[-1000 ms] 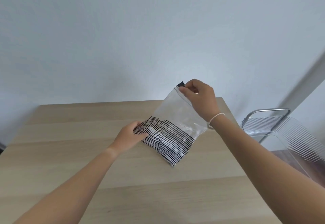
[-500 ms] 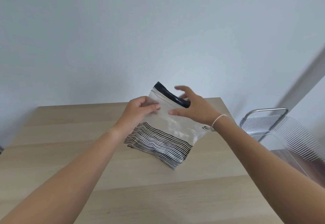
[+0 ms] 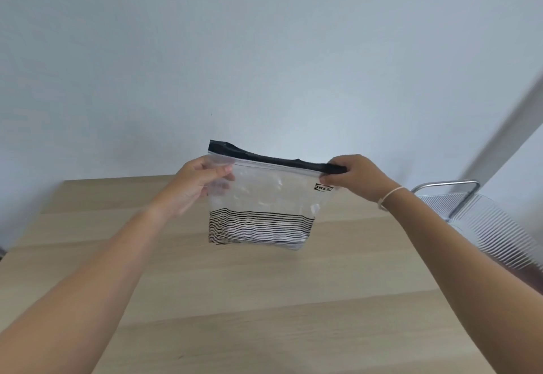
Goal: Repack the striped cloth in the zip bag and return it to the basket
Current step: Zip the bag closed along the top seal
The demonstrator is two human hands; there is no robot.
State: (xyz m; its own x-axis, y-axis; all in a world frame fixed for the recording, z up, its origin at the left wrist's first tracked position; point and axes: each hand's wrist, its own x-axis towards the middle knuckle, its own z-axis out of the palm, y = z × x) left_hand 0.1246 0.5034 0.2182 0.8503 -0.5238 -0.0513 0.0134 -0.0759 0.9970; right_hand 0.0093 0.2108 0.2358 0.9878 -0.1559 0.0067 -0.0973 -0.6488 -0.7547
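Note:
A clear zip bag (image 3: 273, 188) with a black zip strip along its top hangs upright above the wooden table (image 3: 235, 300). The black-and-white striped cloth (image 3: 258, 226) lies folded in the bag's bottom. My left hand (image 3: 197, 188) pinches the bag's upper left corner just under the strip. My right hand (image 3: 355, 178) pinches the strip at its right end, above a small black label. The bag's bottom edge hovers just over the tabletop.
A clear ribbed basket (image 3: 499, 226) with a metal handle (image 3: 446, 187) stands to the right of the table, below its edge. A plain pale wall rises behind the table's far edge.
Both hands lifted the bag off the table and turned it upright, facing me. My left hand moved from the cloth to the bag's top left corner; my right hand slid to the zip's right end.

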